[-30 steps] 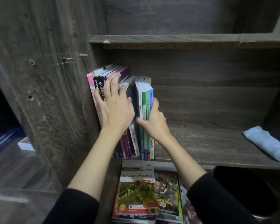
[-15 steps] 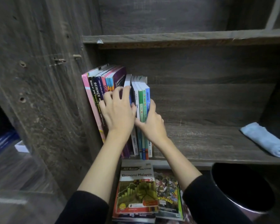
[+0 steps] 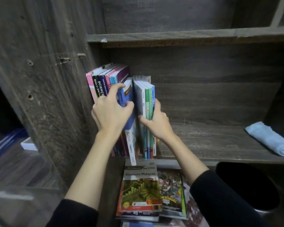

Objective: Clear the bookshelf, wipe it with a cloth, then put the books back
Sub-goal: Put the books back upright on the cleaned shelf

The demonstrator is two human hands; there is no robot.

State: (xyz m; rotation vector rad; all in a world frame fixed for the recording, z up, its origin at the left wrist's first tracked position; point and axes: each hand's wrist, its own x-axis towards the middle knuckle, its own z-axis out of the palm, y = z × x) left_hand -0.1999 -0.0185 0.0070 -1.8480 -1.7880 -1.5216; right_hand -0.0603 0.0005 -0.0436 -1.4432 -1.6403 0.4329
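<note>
Risk: left hand [image 3: 111, 112] fingers curl round a blue book [image 3: 129, 100], tilted out past the shelf [image 3: 203, 145] edge; right hand [image 3: 156, 122] fingers pinch the thin books [image 3: 147, 99] beside it. Leaning books [image 3: 102, 82] left of the fingers may topple once unsupported.

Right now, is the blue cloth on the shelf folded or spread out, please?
Folded: the blue cloth lies as a thick bundle with rounded, layered edges.
</note>
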